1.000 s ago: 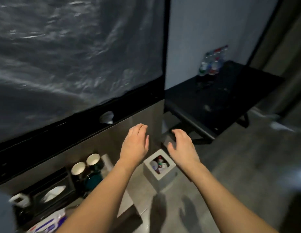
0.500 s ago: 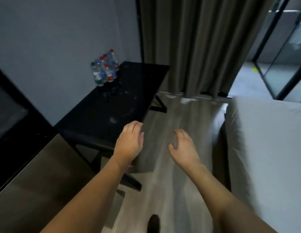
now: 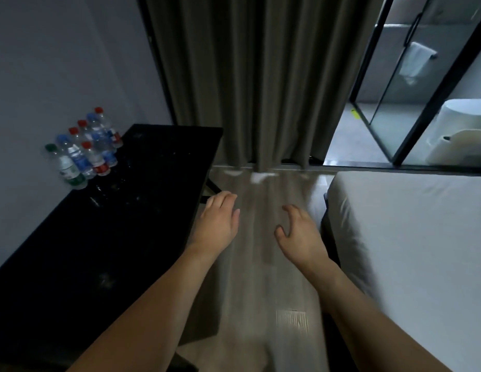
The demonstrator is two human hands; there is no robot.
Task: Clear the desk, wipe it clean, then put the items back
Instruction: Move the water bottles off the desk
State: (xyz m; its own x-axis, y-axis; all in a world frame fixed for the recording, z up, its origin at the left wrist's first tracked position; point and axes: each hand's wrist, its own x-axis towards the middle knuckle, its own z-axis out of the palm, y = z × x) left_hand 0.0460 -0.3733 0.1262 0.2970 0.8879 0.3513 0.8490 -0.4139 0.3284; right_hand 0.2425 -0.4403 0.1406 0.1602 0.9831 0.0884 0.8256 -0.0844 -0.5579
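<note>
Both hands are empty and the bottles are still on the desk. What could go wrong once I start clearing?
1. The water bottles stand packed tightly at the black desk's far corner by the wall; grabbing one may topple its neighbours.
2. Smears show on the glossy top, possibly wet, so bottles might slip from the left hand or right hand.

Between the left hand (image 3: 219, 224) and right hand (image 3: 298, 234) runs a strip of bare floor (image 3: 261, 264). Left of the left hand, the table (image 3: 113, 237) top lies open up to the bottles (image 3: 83, 149) clustered at its far wall corner. The bed (image 3: 408, 251) edge crowds the right hand's right side, and the curtain (image 3: 261, 76) closes the way ahead.

left hand (image 3: 219, 220): bare, no ring | right hand (image 3: 301, 232): bare | forearms: sleeveless
</note>
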